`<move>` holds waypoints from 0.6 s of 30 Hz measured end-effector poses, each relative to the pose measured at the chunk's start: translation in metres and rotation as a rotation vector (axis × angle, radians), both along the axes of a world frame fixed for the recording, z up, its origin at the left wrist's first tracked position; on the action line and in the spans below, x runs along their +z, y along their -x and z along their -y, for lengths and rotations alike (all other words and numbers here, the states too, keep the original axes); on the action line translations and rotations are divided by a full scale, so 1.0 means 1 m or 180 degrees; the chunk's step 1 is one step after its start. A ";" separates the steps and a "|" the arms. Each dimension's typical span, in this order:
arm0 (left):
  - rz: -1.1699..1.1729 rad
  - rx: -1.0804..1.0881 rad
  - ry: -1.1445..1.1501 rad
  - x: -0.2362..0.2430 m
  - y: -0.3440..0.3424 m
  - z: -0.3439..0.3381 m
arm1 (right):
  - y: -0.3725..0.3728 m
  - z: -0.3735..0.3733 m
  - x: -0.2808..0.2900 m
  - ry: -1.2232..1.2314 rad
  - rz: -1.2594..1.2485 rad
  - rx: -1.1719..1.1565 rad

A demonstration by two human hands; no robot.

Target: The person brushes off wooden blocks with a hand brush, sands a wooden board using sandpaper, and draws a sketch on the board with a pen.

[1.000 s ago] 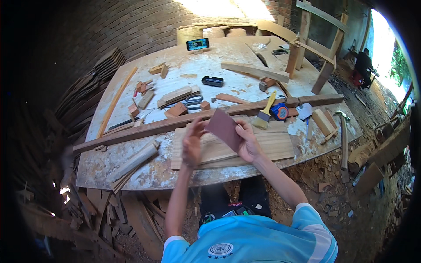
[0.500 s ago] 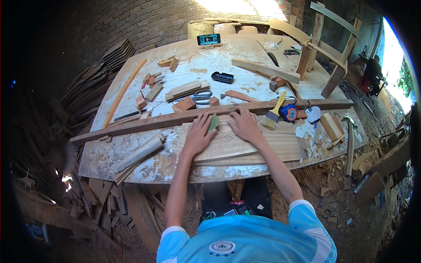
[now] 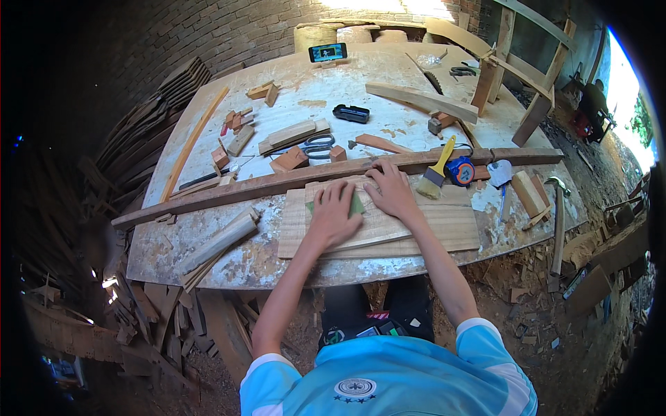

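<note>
On my feed, biggest item is the tabletop, worn and paint-blotched. Chair-like wooden frame stands at its far right side. Long dark beam runs crosswise, just beyond the work.

Near side of the beam: wide lower board lies flat, with a lighter-toned upper board on top, set slightly askew. Slat bundle sits to the left, apart from both boards. Hammer is at the right edge, handle toward the operator.

Left hand: palm down over the upper board, fingers extended and close together, covering part of the green sheet. Not clamped on it as far as I see. Right hand: palm down on the same board, fingers slightly bent, holding nothing I can see; fingertips are at the beam, contact I can't tell.

Yellow-handled brush leans on the beam, right of the right hand. Green sheet is on the upper board under the left hand, part showing between the hands. Blue tape measure is just beside the brush.
</note>
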State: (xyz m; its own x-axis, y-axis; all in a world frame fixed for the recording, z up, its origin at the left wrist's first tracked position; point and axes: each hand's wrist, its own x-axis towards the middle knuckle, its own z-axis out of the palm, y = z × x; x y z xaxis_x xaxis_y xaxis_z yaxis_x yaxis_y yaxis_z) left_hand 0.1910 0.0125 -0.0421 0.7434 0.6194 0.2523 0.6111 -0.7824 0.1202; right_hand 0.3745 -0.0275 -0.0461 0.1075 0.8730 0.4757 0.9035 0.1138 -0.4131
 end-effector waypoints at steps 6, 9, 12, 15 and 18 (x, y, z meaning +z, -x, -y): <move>0.0159 0.0238 0.0537 0.023 0.003 -0.021 | -0.001 -0.003 -0.005 -0.0060 -0.0003 0.0010; 0.0299 0.0361 0.0477 0.003 0.002 -0.017 | 0.003 -0.003 -0.003 -0.0007 -0.0113 -0.0160; 0.0307 0.0362 0.0333 0.000 0.004 0.016 | -0.001 -0.002 -0.004 -0.0268 0.0290 -0.0501; 0.0089 -0.0164 0.0716 0.012 0.029 0.060 | 0.004 0.002 0.004 0.0217 0.0003 -0.0705; -0.0183 -0.0541 0.0613 0.016 0.050 0.071 | 0.000 -0.002 -0.003 0.0266 0.0049 -0.0584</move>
State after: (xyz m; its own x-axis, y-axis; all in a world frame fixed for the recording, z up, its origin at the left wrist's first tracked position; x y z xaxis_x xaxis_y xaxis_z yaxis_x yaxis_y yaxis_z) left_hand 0.1409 -0.0584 -0.0258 0.8507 0.5168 0.0962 0.4828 -0.8405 0.2457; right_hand 0.3741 -0.0256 -0.0487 0.2617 0.8760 0.4052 0.9123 -0.0874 -0.4002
